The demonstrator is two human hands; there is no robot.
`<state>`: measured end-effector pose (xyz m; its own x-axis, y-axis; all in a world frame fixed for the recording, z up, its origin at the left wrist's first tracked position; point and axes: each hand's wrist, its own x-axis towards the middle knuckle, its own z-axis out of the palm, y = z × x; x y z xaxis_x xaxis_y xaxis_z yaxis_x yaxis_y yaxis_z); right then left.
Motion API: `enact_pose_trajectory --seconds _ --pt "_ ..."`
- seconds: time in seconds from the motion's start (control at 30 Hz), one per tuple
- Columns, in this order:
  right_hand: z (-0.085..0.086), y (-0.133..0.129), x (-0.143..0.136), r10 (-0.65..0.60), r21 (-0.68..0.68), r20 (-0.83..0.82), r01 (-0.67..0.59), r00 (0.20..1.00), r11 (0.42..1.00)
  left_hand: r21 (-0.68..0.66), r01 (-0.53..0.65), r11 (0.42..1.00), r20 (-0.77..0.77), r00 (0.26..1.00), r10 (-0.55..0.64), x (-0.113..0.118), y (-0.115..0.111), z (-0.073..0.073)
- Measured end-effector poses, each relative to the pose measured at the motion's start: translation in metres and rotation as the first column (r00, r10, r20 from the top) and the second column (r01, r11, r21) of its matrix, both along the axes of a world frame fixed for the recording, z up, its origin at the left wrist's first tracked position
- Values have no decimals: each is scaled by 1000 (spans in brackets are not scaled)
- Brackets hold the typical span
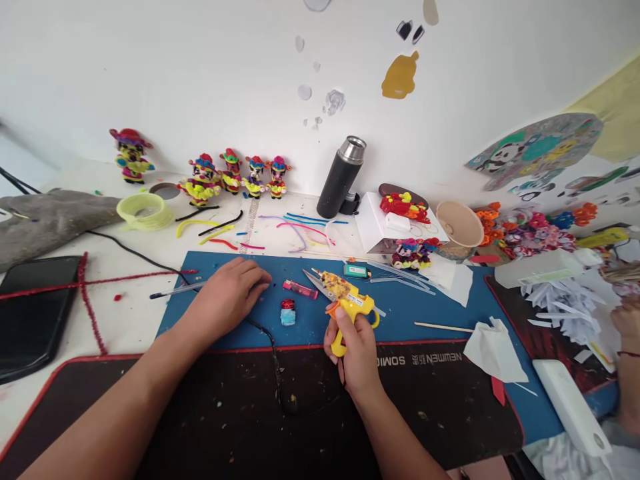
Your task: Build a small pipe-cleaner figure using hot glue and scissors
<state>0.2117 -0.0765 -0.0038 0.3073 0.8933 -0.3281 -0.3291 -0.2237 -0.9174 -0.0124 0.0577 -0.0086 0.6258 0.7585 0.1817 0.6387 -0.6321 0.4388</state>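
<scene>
My right hand (pixel 353 347) grips the handle of a yellow hot glue gun (pixel 354 303), its orange trigger under the fingers. The nozzle is caked with brownish residue and points up and left, over a pair of scissors (pixel 320 283). My left hand (pixel 233 290) rests on the blue mat (pixel 200 320) with its fingers curled in; whatever they hold, if anything, is hidden. Between the hands lie a pink lighter (pixel 300 289) and a small red and light-blue fuzzy piece (pixel 288 313). A pen (pixel 175 291) lies left of my left wrist.
Several pipe-cleaner figures (pixel 203 180) stand along the wall. A black thermos (pixel 341 177), a white box (pixel 373 227), loose pipe cleaners (pixel 300 230) and a yellow tape roll (pixel 144 210) are behind the mat. Another person's hand (pixel 627 320) shows at far right. A black cable (pixel 275 360) runs near me.
</scene>
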Motion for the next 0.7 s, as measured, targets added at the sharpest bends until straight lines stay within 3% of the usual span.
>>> enact_pose_trajectory --seconds 0.43,0.7 --pt "-6 -8 -1 32 -25 8 -31 999 999 41 82 996 -55 995 -80 9 3 -4" --pt "-3 -8 -1 44 -45 45 -42 998 998 31 64 997 -63 996 -62 11 4 -2"
